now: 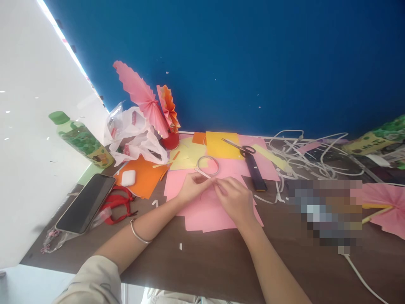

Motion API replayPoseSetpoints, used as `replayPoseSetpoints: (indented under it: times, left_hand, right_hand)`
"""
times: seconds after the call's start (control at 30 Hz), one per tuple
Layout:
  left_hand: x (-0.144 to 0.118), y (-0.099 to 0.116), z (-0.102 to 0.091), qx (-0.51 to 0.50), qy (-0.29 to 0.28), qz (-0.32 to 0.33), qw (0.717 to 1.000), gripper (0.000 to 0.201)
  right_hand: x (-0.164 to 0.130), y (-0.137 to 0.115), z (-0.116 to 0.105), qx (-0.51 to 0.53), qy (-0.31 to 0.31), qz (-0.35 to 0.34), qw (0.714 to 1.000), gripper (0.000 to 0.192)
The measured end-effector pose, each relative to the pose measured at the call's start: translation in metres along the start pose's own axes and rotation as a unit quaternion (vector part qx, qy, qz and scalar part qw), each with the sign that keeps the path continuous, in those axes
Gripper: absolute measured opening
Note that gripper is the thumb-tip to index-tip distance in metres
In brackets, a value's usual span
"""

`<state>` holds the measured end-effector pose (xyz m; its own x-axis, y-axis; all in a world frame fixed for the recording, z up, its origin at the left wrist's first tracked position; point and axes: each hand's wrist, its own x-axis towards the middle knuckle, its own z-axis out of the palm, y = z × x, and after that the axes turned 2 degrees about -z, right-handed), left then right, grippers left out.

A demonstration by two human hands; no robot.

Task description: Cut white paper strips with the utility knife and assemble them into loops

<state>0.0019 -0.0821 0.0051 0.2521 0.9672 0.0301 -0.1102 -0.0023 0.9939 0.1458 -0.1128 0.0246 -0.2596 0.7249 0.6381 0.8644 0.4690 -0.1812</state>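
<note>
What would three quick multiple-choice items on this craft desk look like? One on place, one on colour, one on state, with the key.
1. Where do the scissors lie?
A. On the yellow and pink sheets behind the hands
B. On the phone
C. Under the bottle

2. What colour is the paper under the hands?
A. Green
B. Pink
C. White

3. How is the phone lying?
A. Propped upright against the wall
B. Held in a hand
C. Flat on the table, screen dark

Key:
1 A, the scissors rest on the coloured sheets beyond the tape roll.
2 B, the left hand and right hand meet over pink sheets.
3 C, the phone lies flat at the left of the table, beside the white case, with a black screen.
</note>
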Motion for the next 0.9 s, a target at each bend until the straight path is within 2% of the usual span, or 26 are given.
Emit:
replayPoseSetpoints:
  times: [0.2, 0.7, 0.9]
  left_hand:
    - [0.0005, 0.0018, -0.0006, 0.046, 0.028, -0.004, 0.999, 0.038]
    - [0.0013, 0.0038, -0.0016, -0.008, 0.008, -0.014, 1.0, 0.039]
    - [-0.0004, 0.0051, -0.0006, 0.02, -0.026, 0.0, 0.999, 0.037]
  right_hand:
    - [0.0012, -0.0004, -0.0009, -0.033, 0.018, -0.027, 0.999, 0.019]
    - [0.0018, 0.0021, 0.0009, -0.083, 0.033, -0.052, 0.995, 0.017]
    - [0.0022, 0.0025, -0.0002, -0.087, 0.039, -0.061, 0.994, 0.019]
